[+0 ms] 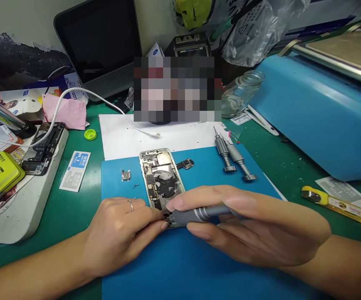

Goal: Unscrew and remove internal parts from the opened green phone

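Observation:
An opened smartphone (164, 183) lies on the blue mat (120, 266), its circuit board and inner parts bare. My left hand (120, 229), wearing a ring, is closed with thumb and index finger at the phone's lower left corner. My right hand (255, 225) grips a grey screwdriver (195, 215), tilted low, with its front end at the phone's bottom edge. The screwdriver's tip is hidden near my left fingertips. Left of the phone sit a small metal part (125, 175) and tiny screws (135, 186). A small dark module (186, 163) lies against its right side.
Two more screwdrivers (230, 152) lie at the mat's upper right. A yellow box cutter (336, 204) is far right, below a large blue machine (302, 116). A white cable (105, 102) arches over white paper (118, 137). Another opened phone (44, 148) rests at left.

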Demonstrator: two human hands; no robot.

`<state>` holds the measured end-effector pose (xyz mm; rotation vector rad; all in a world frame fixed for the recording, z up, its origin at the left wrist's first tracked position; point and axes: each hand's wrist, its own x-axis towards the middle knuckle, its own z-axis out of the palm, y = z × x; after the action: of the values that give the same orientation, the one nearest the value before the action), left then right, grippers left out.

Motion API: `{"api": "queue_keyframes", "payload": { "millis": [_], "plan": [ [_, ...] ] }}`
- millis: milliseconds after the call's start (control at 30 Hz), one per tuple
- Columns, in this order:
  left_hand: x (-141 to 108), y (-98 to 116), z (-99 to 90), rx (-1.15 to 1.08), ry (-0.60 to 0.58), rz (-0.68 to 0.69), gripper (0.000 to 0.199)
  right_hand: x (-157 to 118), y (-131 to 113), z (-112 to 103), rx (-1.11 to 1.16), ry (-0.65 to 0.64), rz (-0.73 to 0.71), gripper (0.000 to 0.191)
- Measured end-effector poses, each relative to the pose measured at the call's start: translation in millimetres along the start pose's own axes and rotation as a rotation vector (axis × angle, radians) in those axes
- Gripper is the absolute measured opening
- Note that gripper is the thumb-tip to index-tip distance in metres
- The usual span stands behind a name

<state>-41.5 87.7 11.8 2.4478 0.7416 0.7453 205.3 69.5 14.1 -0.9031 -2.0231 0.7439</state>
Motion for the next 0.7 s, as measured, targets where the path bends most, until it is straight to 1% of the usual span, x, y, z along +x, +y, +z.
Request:
{"api": "queue_keyframes", "payload": {
  "millis": [67, 133, 300, 367, 500, 567, 600, 700],
  "plan": [
    [0, 0, -0.3, 0.006, -0.006, -0.009, 0.015, 2, 0, -1, 0.021, -0.02, -0.039, 0.028],
    [-1, 0, -0.3, 0.012, -0.014, -0.021, 0.016, 3, 0, -1, 0.023, -0.038, -0.034, 0.032],
    [-1, -1, 1.2, 0.006, -0.018, -0.032, 0.015, 0, 2, -1, 0.033, 0.003, -0.033, 0.04],
    [-1, -1, 1.7, 0.006, -0.016, -0.033, 0.014, 0, 1, -2, 0.038, 0.006, -0.027, 0.04],
    [0, 0, 1.8, 0.008, -0.016, -0.028, 0.016, 4, -1, -5, 0.077, -0.061, -0.007, 0.032],
    [-1, 0, 1.6, 0.007, -0.013, -0.027, 0.016, 4, -1, -5, 0.07, -0.041, 0.022, 0.03],
    [-1, 0, 1.4, 0.006, -0.012, -0.029, 0.016, 3, 1, -4, 0.051, -0.011, 0.051, 0.03],
    [-1, 0, 0.8, 0.005, -0.01, -0.031, 0.016, -4, 9, 2, -0.009, 0.058, 0.15, 0.034]
  ]
}}
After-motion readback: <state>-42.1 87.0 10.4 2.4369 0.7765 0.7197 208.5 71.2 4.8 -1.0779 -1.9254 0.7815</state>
